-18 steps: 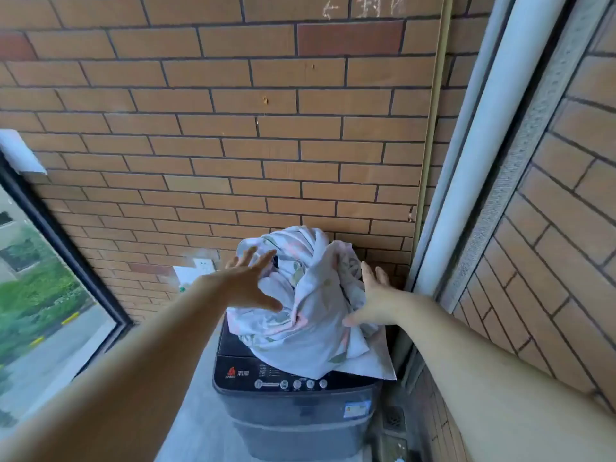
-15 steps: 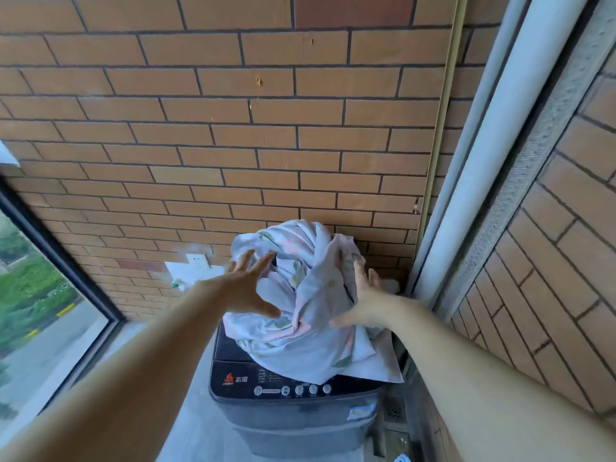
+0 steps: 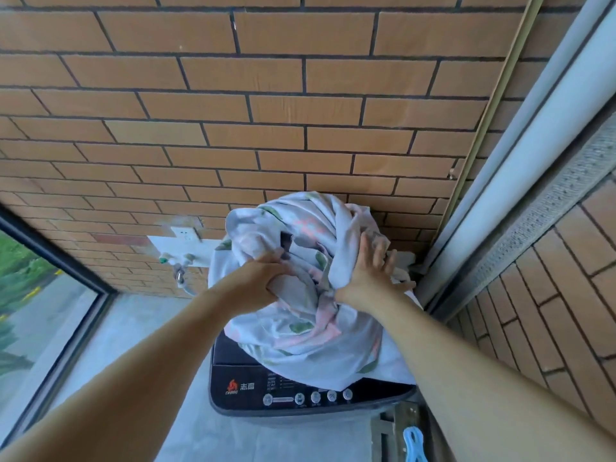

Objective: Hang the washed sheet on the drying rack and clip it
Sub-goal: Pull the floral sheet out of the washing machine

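A bundled white sheet (image 3: 310, 331) with pink and green print is heaped on top of a dark washing machine (image 3: 240, 385). My left hand (image 3: 263, 278) grips a fold on the left side of the heap, fingers curled into the cloth. My right hand (image 3: 370, 271) lies flat against the right side of the bundle with straight, spread fingers. No drying rack or clips are in view.
A brick wall stands right behind the machine, with a socket and tap (image 3: 181, 258) at its left. A white pipe (image 3: 520, 145) and window frame run down the right. A glass pane (image 3: 36, 315) bounds the left. Grey floor lies beside the machine.
Both hands have closed in on the sheet. The left hand went from open fingers to gripping the cloth; the right hand now presses on the bundle. The view has moved closer.
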